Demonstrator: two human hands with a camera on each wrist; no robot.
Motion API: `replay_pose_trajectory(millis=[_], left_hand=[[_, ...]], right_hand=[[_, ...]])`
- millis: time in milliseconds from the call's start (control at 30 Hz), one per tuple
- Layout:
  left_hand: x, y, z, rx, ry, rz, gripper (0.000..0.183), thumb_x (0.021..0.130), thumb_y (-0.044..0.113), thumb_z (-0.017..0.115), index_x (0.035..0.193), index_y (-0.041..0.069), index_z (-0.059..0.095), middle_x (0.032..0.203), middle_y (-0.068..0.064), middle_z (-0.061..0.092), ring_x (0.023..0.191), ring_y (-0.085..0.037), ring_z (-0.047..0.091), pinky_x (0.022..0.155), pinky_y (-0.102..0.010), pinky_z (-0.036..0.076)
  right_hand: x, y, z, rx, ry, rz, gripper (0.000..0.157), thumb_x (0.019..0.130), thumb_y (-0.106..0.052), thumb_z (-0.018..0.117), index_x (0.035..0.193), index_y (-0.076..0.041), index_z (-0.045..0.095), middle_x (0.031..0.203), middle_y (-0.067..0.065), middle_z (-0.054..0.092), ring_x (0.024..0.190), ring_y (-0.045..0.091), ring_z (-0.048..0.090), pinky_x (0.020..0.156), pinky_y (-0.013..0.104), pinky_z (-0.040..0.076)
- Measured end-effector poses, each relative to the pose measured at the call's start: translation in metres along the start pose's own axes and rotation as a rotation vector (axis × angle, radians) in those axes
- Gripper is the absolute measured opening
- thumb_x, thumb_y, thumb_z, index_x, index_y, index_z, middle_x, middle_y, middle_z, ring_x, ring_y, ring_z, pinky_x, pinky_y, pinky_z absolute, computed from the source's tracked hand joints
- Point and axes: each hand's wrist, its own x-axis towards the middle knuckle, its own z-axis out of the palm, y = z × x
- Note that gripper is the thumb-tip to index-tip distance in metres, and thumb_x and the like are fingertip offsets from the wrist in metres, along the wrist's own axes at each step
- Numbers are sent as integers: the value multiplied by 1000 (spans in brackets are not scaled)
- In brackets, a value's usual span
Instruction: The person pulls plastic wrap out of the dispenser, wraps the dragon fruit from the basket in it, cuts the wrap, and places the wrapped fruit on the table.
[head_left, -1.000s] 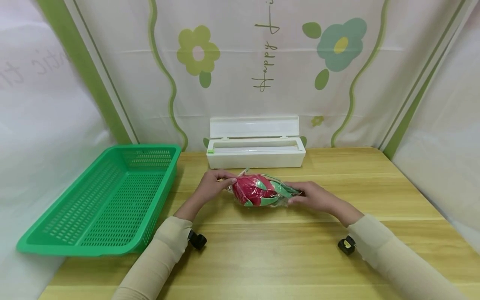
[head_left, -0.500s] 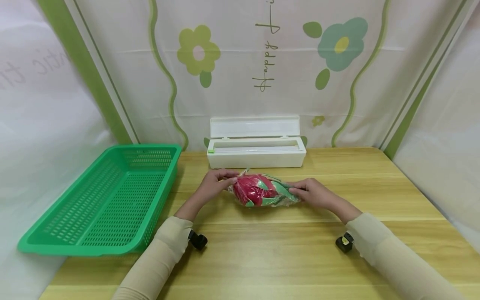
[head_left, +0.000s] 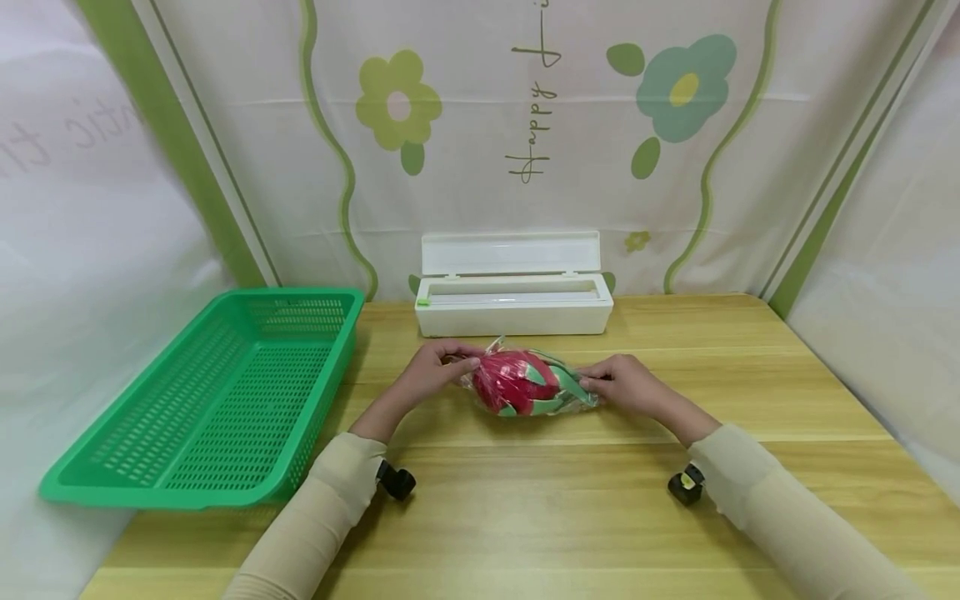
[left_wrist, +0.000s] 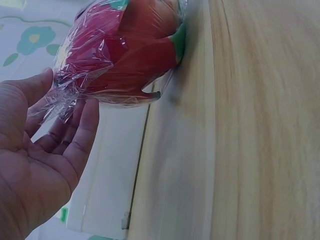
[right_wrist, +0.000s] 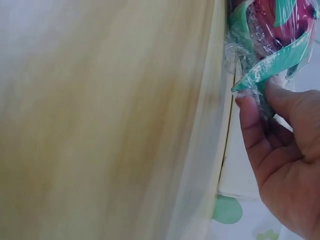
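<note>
A red dragon fruit (head_left: 517, 383) with green leaf tips lies on the table in clear plastic wrap, between both hands in the head view. The left hand (head_left: 432, 371) pinches the gathered wrap (left_wrist: 67, 92) at the fruit's rounded end. At the leafy end, the right hand (head_left: 628, 387) holds the wrapped leaf tips (right_wrist: 265, 95) between thumb and fingers. Close up in the left wrist view, the wrap sits tight and creased over the dragon fruit (left_wrist: 125, 50), while it looks bunched and loose near the right hand.
Behind the fruit stands a white cling film box (head_left: 513, 317), its lid (head_left: 510, 253) raised. A green plastic basket (head_left: 273, 487) with perforated sides occupies the left of the wooden table (head_left: 540, 517). A printed curtain (head_left: 480, 167) closes off the back.
The right hand has shifted its hold on the leafy end, its thumb now over the leaf tips. The dragon fruit has slid slightly right, and the left hand has edged right with it.
</note>
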Motion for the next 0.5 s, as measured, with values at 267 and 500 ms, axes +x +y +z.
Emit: replay_pose_trajectory(millis=[267, 500], left_hand=[[-1, 1, 0, -26, -1, -18, 25, 96, 17, 63, 117, 3, 69, 106, -9, 68, 88, -20, 63, 78, -53, 54], [-5, 4, -6, -22, -2, 3, 29, 94, 13, 65, 120, 0, 66, 115, -12, 65, 92, -22, 61, 77, -47, 55]], right_hand=[[-2, 0, -3, -10, -1, 42, 32, 97, -16, 61, 122, 3, 65, 103, 10, 69, 82, 14, 63, 69, 30, 53], [-9, 4, -12, -48, -17, -9, 41, 94, -25, 67, 125, 1, 64, 114, 11, 67, 95, 19, 61, 79, 36, 50]])
